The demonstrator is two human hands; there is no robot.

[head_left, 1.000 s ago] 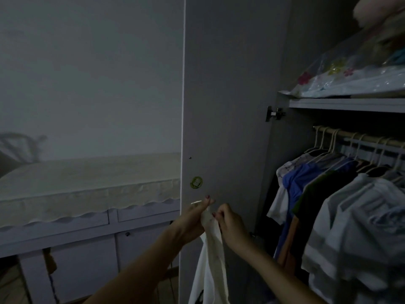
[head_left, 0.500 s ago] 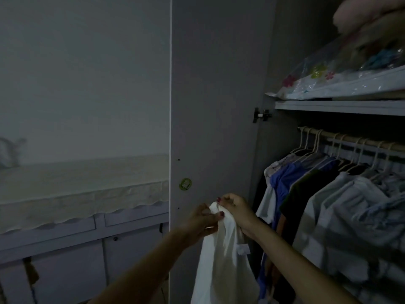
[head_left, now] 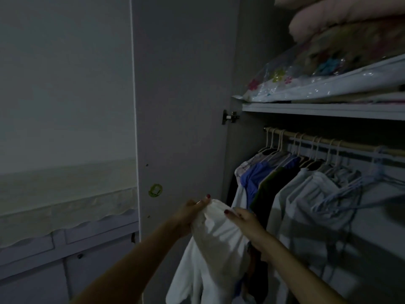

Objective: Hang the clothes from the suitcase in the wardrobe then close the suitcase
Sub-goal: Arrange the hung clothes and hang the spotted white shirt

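At lower centre, the left hand (head_left: 190, 212) and right hand (head_left: 245, 220) both pinch the white garment (head_left: 217, 244) beside the crowded rail (head_left: 328, 142), seemingly mid-hanging; next it needs a hanger.

Dim, bluish, grainy view, soft throughout, with wide-angle bending at edges
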